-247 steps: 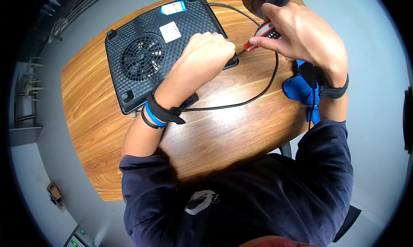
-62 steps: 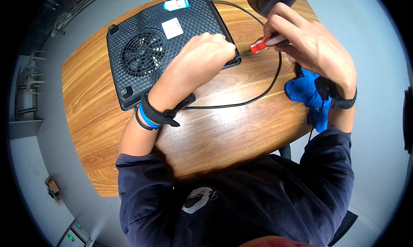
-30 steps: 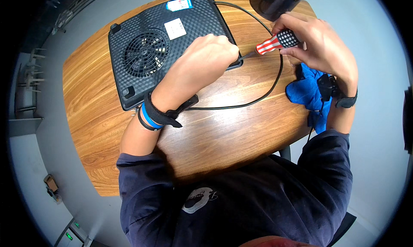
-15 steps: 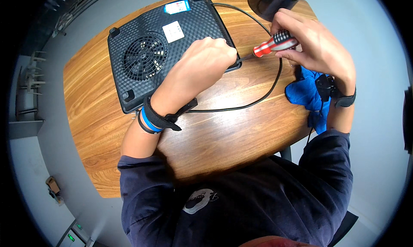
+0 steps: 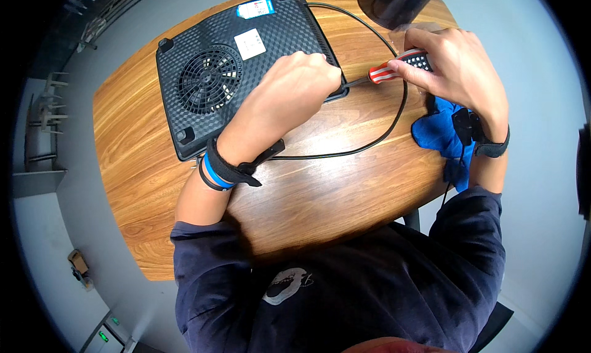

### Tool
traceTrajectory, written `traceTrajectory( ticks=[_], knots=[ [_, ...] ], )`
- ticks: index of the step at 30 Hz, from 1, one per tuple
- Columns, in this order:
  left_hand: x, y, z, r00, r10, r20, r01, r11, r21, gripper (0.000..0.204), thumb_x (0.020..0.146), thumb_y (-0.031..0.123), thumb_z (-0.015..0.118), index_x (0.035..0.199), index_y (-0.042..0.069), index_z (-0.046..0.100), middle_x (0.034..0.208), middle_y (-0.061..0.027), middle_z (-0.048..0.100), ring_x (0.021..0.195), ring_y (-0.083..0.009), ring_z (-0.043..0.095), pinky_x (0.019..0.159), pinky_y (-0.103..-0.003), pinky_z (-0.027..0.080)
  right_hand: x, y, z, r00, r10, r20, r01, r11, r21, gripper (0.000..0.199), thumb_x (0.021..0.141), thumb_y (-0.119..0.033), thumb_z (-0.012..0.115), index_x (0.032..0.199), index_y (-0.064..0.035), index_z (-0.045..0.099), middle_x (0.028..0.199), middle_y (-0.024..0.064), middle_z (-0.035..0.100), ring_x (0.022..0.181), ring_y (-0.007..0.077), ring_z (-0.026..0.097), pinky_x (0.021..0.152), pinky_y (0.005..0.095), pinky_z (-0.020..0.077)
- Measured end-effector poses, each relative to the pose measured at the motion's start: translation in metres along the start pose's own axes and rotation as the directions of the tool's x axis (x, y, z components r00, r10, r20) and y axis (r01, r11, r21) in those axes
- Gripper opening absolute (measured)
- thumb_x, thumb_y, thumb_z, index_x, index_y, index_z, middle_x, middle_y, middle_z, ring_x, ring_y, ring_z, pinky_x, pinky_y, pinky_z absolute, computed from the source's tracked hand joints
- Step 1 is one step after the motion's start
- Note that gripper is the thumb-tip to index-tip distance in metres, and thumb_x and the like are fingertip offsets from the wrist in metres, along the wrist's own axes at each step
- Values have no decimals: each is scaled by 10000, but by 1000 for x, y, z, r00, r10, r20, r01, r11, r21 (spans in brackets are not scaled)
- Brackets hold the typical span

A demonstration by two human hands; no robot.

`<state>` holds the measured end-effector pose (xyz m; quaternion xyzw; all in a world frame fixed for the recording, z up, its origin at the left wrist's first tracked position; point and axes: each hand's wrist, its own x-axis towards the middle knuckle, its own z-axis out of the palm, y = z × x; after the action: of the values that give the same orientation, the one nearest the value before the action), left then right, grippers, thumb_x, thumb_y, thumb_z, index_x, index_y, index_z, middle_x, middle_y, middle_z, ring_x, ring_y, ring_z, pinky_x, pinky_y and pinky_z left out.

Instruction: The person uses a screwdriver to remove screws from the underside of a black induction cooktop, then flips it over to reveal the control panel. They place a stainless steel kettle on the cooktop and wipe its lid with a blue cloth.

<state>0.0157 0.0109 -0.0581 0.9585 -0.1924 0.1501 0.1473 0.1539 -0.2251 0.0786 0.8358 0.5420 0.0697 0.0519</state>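
A black induction cooker (image 5: 271, 36) lies on the table with its textured underside up, showing a round fan grille (image 5: 210, 80) and two stickers. My left hand (image 5: 301, 82) is closed at its right near corner; the fingertips and whatever they hold are hidden behind the knuckles. In my right hand (image 5: 452, 67) is a screwdriver (image 5: 385, 73) with a red, white and dark starred handle, gripped by thumb and fingers. Its metal shaft points left, almost level, toward that corner beside my left fingers. Where the tip meets the cooker cannot be seen.
A black cord (image 5: 394, 116) loops over the wooden table (image 5: 308, 211), passing under the screwdriver. The blue cloth (image 5: 437, 131) lies by my right wrist. A dark, shiny container (image 5: 394, 5) stands at the far right edge, beyond my right hand.
The screwdriver handle has turned about its length in my right hand, and the starred side now shows. My right fingers have shifted their grip on it. My left hand stays at the corner.
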Motion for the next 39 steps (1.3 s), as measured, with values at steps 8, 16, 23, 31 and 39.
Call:
traceTrajectory(
  ticks=[8, 16, 23, 31, 39],
  knots=[
    [0, 2, -3, 1000, 9, -13, -9, 1000, -3, 241, 1107, 214, 665, 1146, 76, 859, 1014, -226, 819, 916, -347, 799, 839, -446, 615, 1, -3, -5, 999, -35, -27, 36, 999, 6, 496, 993, -522, 800, 969, -27, 798, 721, 182, 740, 705, 383, 761, 666, 455, 600],
    [-1, 1, -2, 1000, -2, -17, 2, 1000, -9, 251, 1116, 222, 661, 1146, 70, 858, 1019, -228, 820, 906, -355, 799, 833, -441, 618, -4, 1, -6, 1000, -22, -18, 22, 1000, 5, 491, 999, -530, 794, 986, -39, 803, 723, 176, 738, 705, 373, 759, 660, 447, 596],
    [1, 0, -2, 1000, -2, 7, 2, 1000, -27, 236, 1105, 202, 675, 1135, 56, 858, 967, -258, 805, 904, -355, 819, 782, -448, 640, -11, 11, 11, 993, 118, -32, -117, 993, 37, 431, 1038, -508, 759, 1079, -79, 764, 795, 147, 769, 739, 369, 769, 678, 460, 606],
    [-2, 3, -1, 999, -35, 23, 35, 999, -14, 207, 1070, 163, 689, 1139, 59, 854, 1099, -185, 832, 1118, -329, 816, 824, -447, 659, -23, 24, 82, 943, 331, -42, -317, 929, 190, 405, 1037, -464, 774, 1143, -79, 705, 918, 162, 793, 900, 391, 785, 761, 497, 616],
    [10, 10, -19, 985, -88, 145, 96, 994, -49, 265, 950, 60, 701, 1167, 43, 852, 1282, -86, 833, 1324, -303, 736, 1029, -425, 620, -22, 30, 120, 967, 240, 87, -255, 915, 311, 460, 993, -418, 823, 1216, -58, 644, 1042, 215, 804, 1013, 437, 778, 835, 526, 615]
  ],
)
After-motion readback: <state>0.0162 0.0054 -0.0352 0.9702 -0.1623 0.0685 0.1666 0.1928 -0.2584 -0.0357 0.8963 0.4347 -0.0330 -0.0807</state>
